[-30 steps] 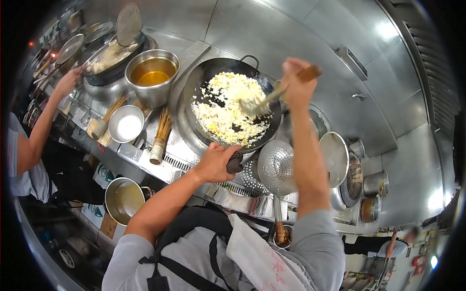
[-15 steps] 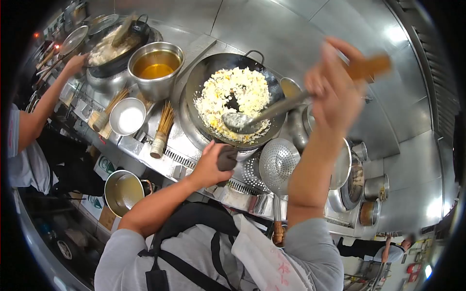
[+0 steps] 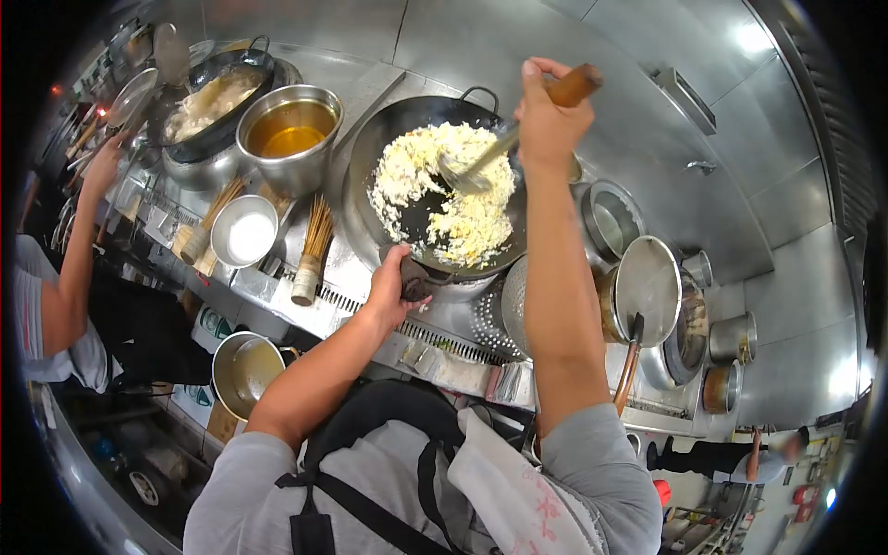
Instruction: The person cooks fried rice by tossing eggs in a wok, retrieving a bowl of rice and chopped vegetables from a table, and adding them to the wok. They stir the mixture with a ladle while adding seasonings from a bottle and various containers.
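Observation:
A black wok [image 3: 421, 116] holds rice mixed with yellow egg bits [image 3: 476, 231]. My left hand [image 3: 388, 287] is closed around a folded dark cloth [image 3: 413, 277] at the wok's near edge; any handle beneath it is hidden. Higher up and to the right, my right hand [image 3: 552, 125] grips the wooden end of a metal ladle [image 3: 467, 176]. The ladle's bowl rests among the rice near the wok's middle. Bare dark metal shows left of centre, where the rice is parted.
Left of the wok stand a pot of orange-yellow liquid [image 3: 291, 134], a bowl of white contents [image 3: 248, 236] and a bamboo brush [image 3: 313, 250]. Strainers [image 3: 647, 287] and pots lie right. A co-worker's arm [image 3: 79, 240] reaches toward another wok [image 3: 264, 79] at far left.
The ladle's bowl has moved from the wok's near side toward its middle and far side, pushing rice away. My right hand has shifted left. My left hand keeps its grip on the cloth.

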A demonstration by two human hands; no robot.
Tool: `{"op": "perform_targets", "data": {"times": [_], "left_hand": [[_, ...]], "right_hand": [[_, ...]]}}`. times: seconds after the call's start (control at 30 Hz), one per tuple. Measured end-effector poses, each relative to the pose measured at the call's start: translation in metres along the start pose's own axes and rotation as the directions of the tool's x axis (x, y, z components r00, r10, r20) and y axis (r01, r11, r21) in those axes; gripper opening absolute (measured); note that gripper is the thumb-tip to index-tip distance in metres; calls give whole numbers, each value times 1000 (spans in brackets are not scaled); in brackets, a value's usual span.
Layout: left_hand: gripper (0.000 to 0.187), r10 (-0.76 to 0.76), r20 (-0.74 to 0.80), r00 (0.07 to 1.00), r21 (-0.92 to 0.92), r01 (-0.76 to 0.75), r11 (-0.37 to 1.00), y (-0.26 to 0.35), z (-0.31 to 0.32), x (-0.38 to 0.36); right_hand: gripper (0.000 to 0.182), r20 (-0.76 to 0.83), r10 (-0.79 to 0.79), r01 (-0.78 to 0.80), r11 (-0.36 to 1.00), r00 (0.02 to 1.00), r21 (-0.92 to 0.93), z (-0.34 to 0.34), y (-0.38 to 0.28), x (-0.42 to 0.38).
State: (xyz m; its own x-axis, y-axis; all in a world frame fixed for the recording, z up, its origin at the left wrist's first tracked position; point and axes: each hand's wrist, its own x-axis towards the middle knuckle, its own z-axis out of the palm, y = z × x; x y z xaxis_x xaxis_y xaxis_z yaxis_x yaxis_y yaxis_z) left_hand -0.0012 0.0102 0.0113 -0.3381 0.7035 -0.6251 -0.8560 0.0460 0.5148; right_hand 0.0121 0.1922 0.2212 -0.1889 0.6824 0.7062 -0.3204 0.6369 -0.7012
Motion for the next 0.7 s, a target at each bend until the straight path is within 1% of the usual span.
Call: {"op": "perform_targets", "data": {"times": [0.03, 0.1, 0.13, 0.17, 0.2, 0.23, 0.27, 0.3, 0.33, 0.37, 0.4, 0.43, 0.47, 0.5, 0.53, 0.57, 0.6, 0.63, 0.67, 0.7], "left_hand": [[49, 7, 10, 1000, -9, -7, 1000, 2, -1, 8], [48, -29, -14, 999, 14, 30, 999, 0, -2, 9], [46, -44, 10, 999, 22, 44, 999, -2, -4, 5], [46, -37, 15, 999, 22, 37, 999, -5, -2, 0], [41, -9, -20, 1000, 26, 10, 1000, -8, 3, -5], [37, 9, -57, 998, 31, -7, 1000, -11, 5, -8], [36, -28, -28, 999, 20, 29, 999, -10, 3, 1], [36, -27, -25, 999, 12, 27, 1000, -6, 4, 5], [37, -74, -26, 997, 8, 74, 997, -2, 6, 9], [39, -119, -25, 993, 2, 120, 993, -1, 8, 13], [35, -122, -50, 991, -12, 122, 992, 0, 9, 9], [35, -124, -49, 991, -7, 123, 992, -4, 8, 8], [33, -100, -4, 995, -12, 100, 995, -7, 8, 9], [31, -70, 39, 997, -24, 71, 997, -8, 8, 12], [27, -89, 90, 992, -54, 94, 994, -13, 3, 14], [26, -108, 61, 992, -39, 111, 993, -14, 0, 23], [25, -102, 76, 992, -43, 105, 994, -12, 0, 24], [24, -99, 91, 991, -55, 104, 993, -11, 1, 23], [24, -97, 90, 991, -56, 102, 993, -8, 3, 24], [23, -100, 92, 991, -60, 106, 993, -8, 2, 23]], "right_hand": [[17, 9, -12, 12, 1000, 1000, -1, -13, -3, -3], [18, 106, -49, 64, 986, 993, -153, -31, -29, -23], [18, 158, -78, 106, 979, 984, -175, -39, -1, -24], [18, 158, -87, 115, 978, 984, -172, -43, 6, -5], [18, 87, 23, -24, 1000, 996, 8, -49, 13, 21], [18, 38, 151, -155, 969, 988, 190, -63, 16, 40], [19, -83, 98, -80, 978, 992, 194, -78, 4, 63], [19, -197, 52, -15, 982, 979, 188, -86, -5, 78], [19, -187, 54, -19, 982, 981, 187, -88, -2, 72], [18, -184, 0, 44, 971, 983, 235, -95, 4, 59], [17, -192, -52, 106, 953, 980, 283, -103, 14, 44], [17, -143, -40, 82, 950, 989, 303, -94, 39, 11], [16, -95, -40, 69, 944, 995, 323, -79, 57, -13], [16, -96, -51, 80, 941, 994, 330, -68, 45, -2], [17, -45, 116, -91, 924, 992, 373, -65, 31, 5], [17, 4, 267, -244, 874, 964, 419, -62, 10, 13], [17, -8, 251, -223, 873, 968, 435, -61, -17, 24], [18, 28, 255, -242, 871, 967, 427, -66, -46, 32], [19, 71, 272, -276, 869, 960, 409, -70, -60, 33], [19, 67, 287, -289, 867, 955, 407, -70, -63, 20]]}}
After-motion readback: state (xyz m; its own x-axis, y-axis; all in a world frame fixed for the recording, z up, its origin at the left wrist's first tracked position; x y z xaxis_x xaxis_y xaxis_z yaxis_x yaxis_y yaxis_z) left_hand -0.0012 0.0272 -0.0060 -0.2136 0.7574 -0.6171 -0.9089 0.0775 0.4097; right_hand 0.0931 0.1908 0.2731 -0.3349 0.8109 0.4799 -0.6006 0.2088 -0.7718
